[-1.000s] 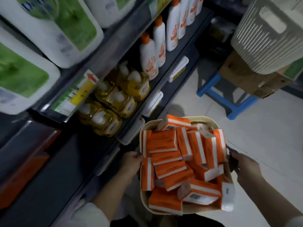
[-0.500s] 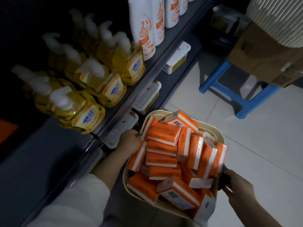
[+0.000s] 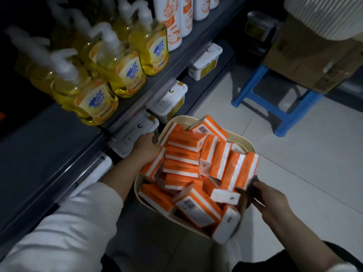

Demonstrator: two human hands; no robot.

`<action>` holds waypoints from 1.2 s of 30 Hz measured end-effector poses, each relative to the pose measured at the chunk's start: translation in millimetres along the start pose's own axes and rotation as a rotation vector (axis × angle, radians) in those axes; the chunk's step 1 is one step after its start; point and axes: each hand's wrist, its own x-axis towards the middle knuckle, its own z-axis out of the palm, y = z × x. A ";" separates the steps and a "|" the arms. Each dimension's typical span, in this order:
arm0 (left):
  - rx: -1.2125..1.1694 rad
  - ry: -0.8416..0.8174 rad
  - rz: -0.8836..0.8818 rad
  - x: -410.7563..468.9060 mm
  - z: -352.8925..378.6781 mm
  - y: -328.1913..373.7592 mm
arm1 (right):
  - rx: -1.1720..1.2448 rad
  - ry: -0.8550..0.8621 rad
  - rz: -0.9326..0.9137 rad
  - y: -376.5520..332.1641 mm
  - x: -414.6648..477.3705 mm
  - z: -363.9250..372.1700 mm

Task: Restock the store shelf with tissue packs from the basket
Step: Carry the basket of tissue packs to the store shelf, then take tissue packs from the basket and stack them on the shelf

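Observation:
A cream basket [image 3: 238, 137] heaped with several orange-and-white tissue packs [image 3: 183, 142] hangs low beside the store shelf [image 3: 59, 154]. My left hand [image 3: 146, 147] grips the basket's left rim, next to the shelf edge. My right hand [image 3: 268, 199] grips the right rim, its fingers curled over the dark handle. The basket tilts a little toward me. A bare dark stretch of shelf lies to the left of my left arm.
Yellow pump bottles [image 3: 121, 65] and white-orange bottles [image 3: 170, 22] fill the shelf above. White lidded tubs [image 3: 205, 61] line the bottom shelf. A blue stool [image 3: 280, 112] carrying a cardboard box [image 3: 314, 54] stands on the tiled floor ahead right.
The view has dropped lower along the shelf. The basket has come down with both hands on its rims, and the yellow bottles now sit above it.

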 end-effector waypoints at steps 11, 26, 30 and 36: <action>-0.003 -0.086 0.144 -80.9 5.4 3.4 | -0.207 -0.031 -0.064 -5.3 -14.9 -25.6; -0.035 -0.125 0.337 -110.7 47.0 35.7 | -1.000 -0.013 -0.782 -37.0 -0.5 32.9; 0.003 -0.123 0.344 -108.2 59.2 53.0 | -1.111 0.016 -0.766 -35.3 12.2 48.9; -0.009 -0.096 0.332 -105.4 92.0 77.5 | -1.002 0.043 -0.711 -45.2 8.2 46.8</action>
